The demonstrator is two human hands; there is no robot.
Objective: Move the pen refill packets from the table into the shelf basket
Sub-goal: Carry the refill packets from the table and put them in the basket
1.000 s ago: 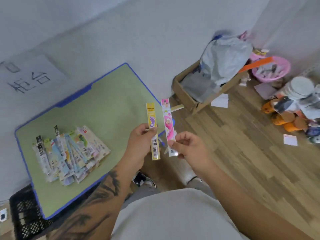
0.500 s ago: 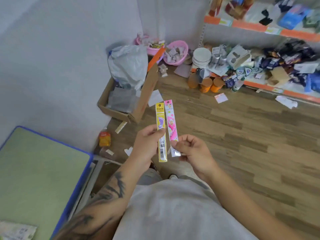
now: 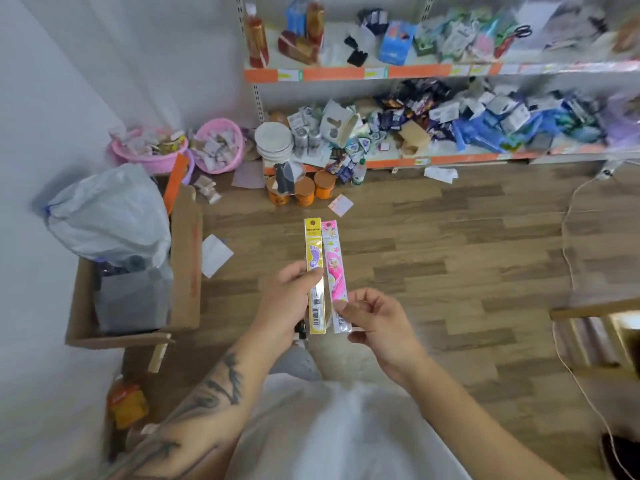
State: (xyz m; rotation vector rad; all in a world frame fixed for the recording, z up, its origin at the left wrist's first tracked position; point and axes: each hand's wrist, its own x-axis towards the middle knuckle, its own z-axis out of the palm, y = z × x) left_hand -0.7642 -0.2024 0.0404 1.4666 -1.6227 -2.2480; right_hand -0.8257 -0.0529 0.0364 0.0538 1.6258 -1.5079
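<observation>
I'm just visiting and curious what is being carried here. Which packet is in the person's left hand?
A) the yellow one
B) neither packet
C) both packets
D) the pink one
A: the left hand pinches the yellow packet, while the right hand holds the pink packet beside it.

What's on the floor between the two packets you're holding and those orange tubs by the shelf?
In the head view, bare wooden floor and one small pinkish paper slip lie between the yellow refill packet, the pink refill packet and the orange tubs.
</observation>
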